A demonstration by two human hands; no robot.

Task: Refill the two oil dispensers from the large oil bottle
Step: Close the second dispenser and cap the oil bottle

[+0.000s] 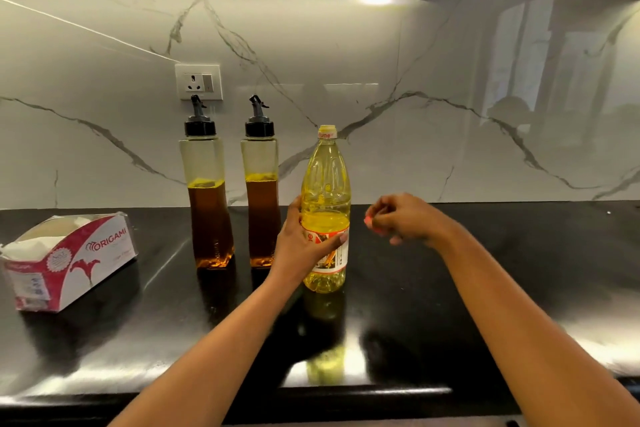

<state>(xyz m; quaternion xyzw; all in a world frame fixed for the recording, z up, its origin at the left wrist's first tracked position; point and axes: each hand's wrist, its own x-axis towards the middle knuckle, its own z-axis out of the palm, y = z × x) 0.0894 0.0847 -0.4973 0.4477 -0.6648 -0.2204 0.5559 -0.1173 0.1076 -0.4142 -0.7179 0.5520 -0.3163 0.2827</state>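
Left fingers (333,242) gripped the oil bottle (325,191), right fingers (378,216) hung loosely curled, empty; a one-handed tilt risked knocking the dispenser (261,218) just beside it.

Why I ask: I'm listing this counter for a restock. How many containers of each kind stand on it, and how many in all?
Oil dispensers: 2
Large oil bottle: 1
Tissue box: 1
Total: 4
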